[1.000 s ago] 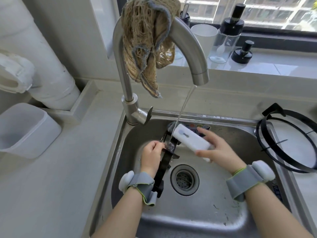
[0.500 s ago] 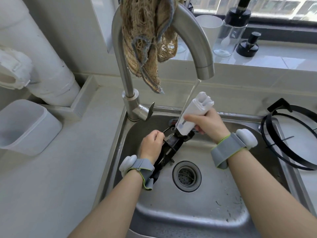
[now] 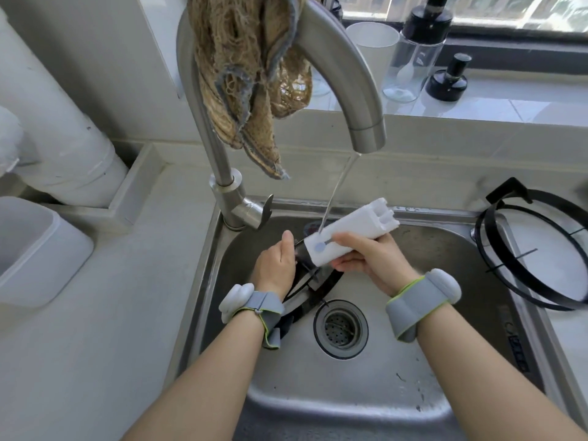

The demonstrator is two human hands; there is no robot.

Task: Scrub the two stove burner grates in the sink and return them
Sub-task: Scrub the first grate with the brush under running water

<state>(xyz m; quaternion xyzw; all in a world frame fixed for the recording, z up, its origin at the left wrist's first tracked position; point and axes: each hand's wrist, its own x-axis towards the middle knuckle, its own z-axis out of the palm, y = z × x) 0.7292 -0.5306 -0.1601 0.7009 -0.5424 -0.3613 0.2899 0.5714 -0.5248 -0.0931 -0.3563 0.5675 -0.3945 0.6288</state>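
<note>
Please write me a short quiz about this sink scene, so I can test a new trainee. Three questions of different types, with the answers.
1. True or false: the left hand holds the white scrubber.
2. The sink holds the first grate. Where is the second grate? A: on the windowsill. B: on the counter right of the sink. C: in the white bin.
3. Fill in: the water stream from the tap lands on the ____.
Key: 1 false, the right hand holds it. 2 B. 3 scrubber.
</note>
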